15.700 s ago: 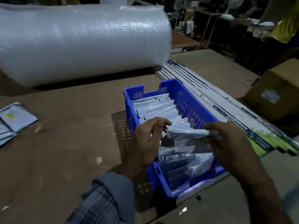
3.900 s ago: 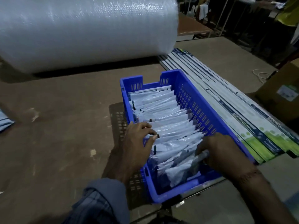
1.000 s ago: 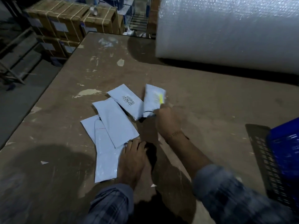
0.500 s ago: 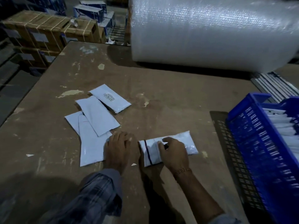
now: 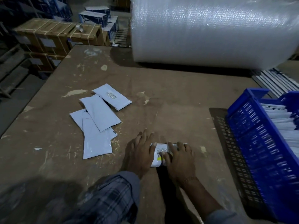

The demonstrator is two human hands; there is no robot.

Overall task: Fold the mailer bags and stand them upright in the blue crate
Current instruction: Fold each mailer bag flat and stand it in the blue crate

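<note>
A white mailer bag [image 5: 159, 153] lies folded on the brown table in front of me, label side up. My left hand [image 5: 139, 152] lies flat beside its left edge, thumb on the bag. My right hand [image 5: 179, 159] presses down on the bag's right half with straight fingers and hides most of it. Several unfolded white mailer bags [image 5: 98, 120] lie overlapping on the table to the left. The blue crate [image 5: 252, 136] stands at the right edge, with folded bags [image 5: 281, 118] upright inside it.
A big roll of bubble wrap [image 5: 210, 29] lies across the back of the table [image 5: 169, 97]. Long flat strips [image 5: 275, 80] lie behind the crate. Strapped cardboard boxes [image 5: 53, 34] are stacked on the floor beyond the table's left edge.
The bag in front of me was lying long and flat half a second ago; now it is folded over to about half its length, and my right hand has moved onto it.
</note>
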